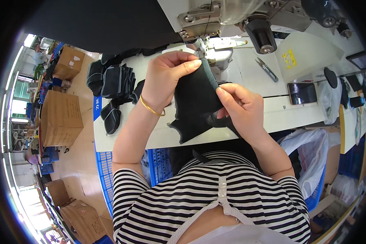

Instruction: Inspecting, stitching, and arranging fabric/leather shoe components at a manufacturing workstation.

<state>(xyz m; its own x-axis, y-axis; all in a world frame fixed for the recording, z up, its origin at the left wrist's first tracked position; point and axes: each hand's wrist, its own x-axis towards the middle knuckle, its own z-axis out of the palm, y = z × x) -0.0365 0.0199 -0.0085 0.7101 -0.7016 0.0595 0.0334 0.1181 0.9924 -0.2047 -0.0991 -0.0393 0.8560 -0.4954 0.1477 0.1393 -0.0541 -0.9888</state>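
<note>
A black fabric piece (195, 95) with a grey-green band along its upper right edge hangs between my two hands, in front of the sewing machine (219, 51). My left hand (168, 75) pinches its top corner between thumb and fingers. Lower down the banded edge, my right hand (242, 107) grips the cloth with thumb and forefinger. The fabric's lower end hangs loose near the table's front edge. On the left of the table (150, 140) lie stacked black fabric pieces (118, 81), and one tied bundle (110, 117) sits closer to me.
Right of the machine lie thread snips (267, 69) and a phone (302, 93). A clear plastic bag (328, 99) hangs by the table's right end. Blue crates (160, 162) stand below the table. Cardboard boxes (63, 118) stand on the floor at left.
</note>
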